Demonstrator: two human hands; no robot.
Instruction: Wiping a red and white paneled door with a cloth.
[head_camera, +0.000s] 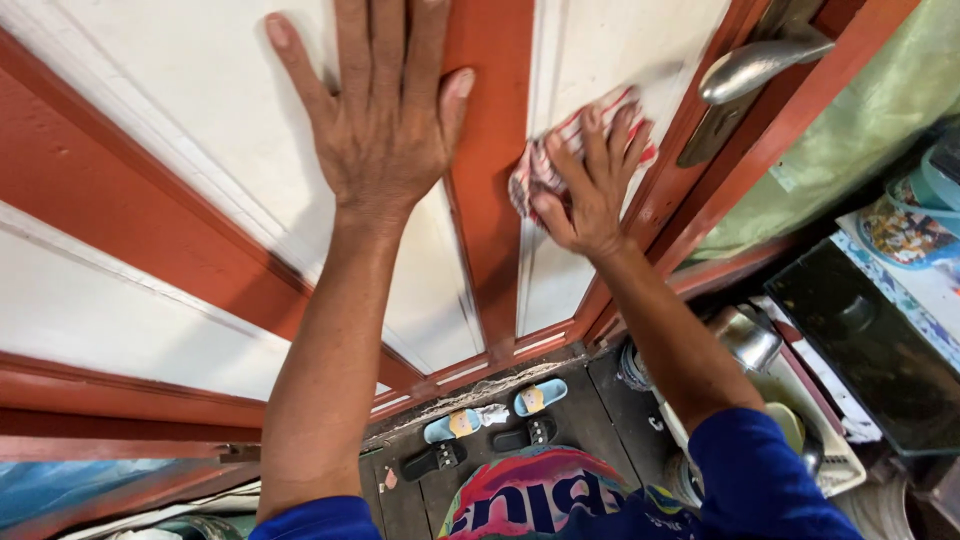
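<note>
A white-panelled door (200, 150) with red-brown framing fills the view. Left of its metal door handle (755, 65), the right hand (590, 185) presses a bunched striped cloth (540, 165) against a panel; further left, the left hand (385, 120) lies spread flat.

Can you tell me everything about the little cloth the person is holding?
The cloth is a small, soft-looking rag, white with red stripes, bunched into a crumpled wad. The right hand covers most of it and presses it flat against a white door panel, beside a red-brown strip of frame. Only its edges peek out around the fingers. It sits below and left of the silver door handle.
</note>
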